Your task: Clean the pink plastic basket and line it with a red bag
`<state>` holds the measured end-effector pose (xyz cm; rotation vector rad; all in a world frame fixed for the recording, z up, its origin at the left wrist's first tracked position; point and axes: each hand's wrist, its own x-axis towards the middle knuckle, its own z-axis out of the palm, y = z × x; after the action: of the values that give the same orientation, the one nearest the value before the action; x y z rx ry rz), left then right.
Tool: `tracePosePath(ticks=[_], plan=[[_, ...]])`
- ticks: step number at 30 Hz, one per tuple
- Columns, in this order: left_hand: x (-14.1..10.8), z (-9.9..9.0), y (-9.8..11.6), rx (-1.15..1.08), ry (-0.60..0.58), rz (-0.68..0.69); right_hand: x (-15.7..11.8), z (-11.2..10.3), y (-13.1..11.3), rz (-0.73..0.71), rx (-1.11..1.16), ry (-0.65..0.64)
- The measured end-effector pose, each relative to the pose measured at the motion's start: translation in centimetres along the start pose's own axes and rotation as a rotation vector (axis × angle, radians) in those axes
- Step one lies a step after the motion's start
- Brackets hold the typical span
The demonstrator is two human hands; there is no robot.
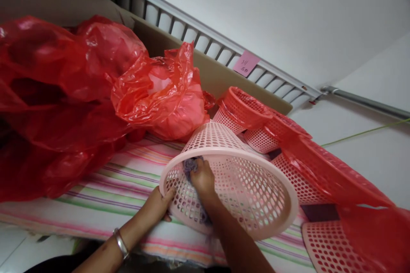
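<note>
A pink perforated plastic basket (pixel 221 151) lies on its side on the striped cloth, its mouth facing me. My left hand (pixel 161 204) grips the rim at the left side, thumb inside and the other fingers partly hidden behind the wall. Inside the mouth, my right hand (pixel 203 177) is closed on a greyish-purple cloth (pixel 191 166) near the basket's upper left inner wall. Part of the cloth hangs down below the hand toward the lower rim.
Red plastic bags (pixel 160 98) are heaped at the left. More pink baskets (pixel 297 179), lined with red plastic, stand along the right. Striped cloth (pixel 124 179) covers the surface. Behind it are a tan board (pixel 211 70), a white radiator (pixel 201 42) with a pink note (pixel 246 64), and a pipe (pixel 368 101).
</note>
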<state>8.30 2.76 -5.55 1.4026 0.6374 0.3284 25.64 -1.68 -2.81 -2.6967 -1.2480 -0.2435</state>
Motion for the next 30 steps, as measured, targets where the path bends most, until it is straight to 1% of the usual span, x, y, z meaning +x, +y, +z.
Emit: tracePosePath(ticks=[3,6,8,9,12,13,15,18,20,21,23,24,25,27,28,29,30], plan=[[0.0,0.2,-0.1,-0.002,-0.029,-0.010,4.3,0.9,1.0,0.059,-0.016,0.003],[-0.2,0.3,0.3,0.000,-0.045,-0.055,6.5,2.0,1.6,0.114,-0.006,-0.005],[-0.4,0.1,0.9,0.024,-0.035,-0.044,6.8,2.7,1.9,0.144,-0.005,-0.009],[-0.4,-0.2,1.3,0.044,-0.014,-0.009,6.7,2.9,2.0,0.151,-0.004,-0.011],[-0.3,-1.3,2.3,0.103,0.104,0.132,6.4,2.9,2.3,0.144,0.004,-0.018],[-0.1,-1.7,2.5,0.110,0.138,0.157,6.3,2.8,2.3,0.137,0.008,-0.022],[0.4,-2.1,2.5,0.089,0.171,0.152,6.3,2.5,2.3,0.119,0.017,-0.029],[1.0,-1.9,1.6,0.017,0.164,0.129,5.5,1.6,1.5,0.082,0.037,-0.048],[1.0,-1.4,0.8,-0.033,0.146,0.153,3.6,0.9,0.6,0.068,0.045,-0.076],[1.0,-1.1,0.4,-0.056,0.136,0.170,2.1,0.5,0.1,0.067,0.045,-0.092],[0.6,-0.4,-0.2,-0.099,0.129,0.202,-1.9,-0.4,-0.6,0.039,0.053,-0.122],[0.3,0.1,-0.4,-0.116,0.124,0.211,-4.3,-0.8,-0.8,0.002,0.065,-0.130],[0.0,0.5,-0.5,-0.134,0.118,0.215,-6.8,-1.3,-0.8,-0.070,0.100,-0.149],[-0.5,1.3,-0.6,-0.159,0.082,0.222,-11.1,-2.0,-0.3,-0.164,0.138,-0.183],[-0.7,1.8,-0.6,-0.170,0.058,0.223,-12.6,-2.2,0.1,-0.177,0.139,-0.184],[-0.8,2.1,-0.7,-0.183,0.032,0.219,-13.6,-2.4,0.5,-0.182,0.134,-0.184],[-0.9,2.4,-0.7,-0.206,0.016,0.197,-13.9,-2.4,0.9,-0.175,0.121,-0.180]])
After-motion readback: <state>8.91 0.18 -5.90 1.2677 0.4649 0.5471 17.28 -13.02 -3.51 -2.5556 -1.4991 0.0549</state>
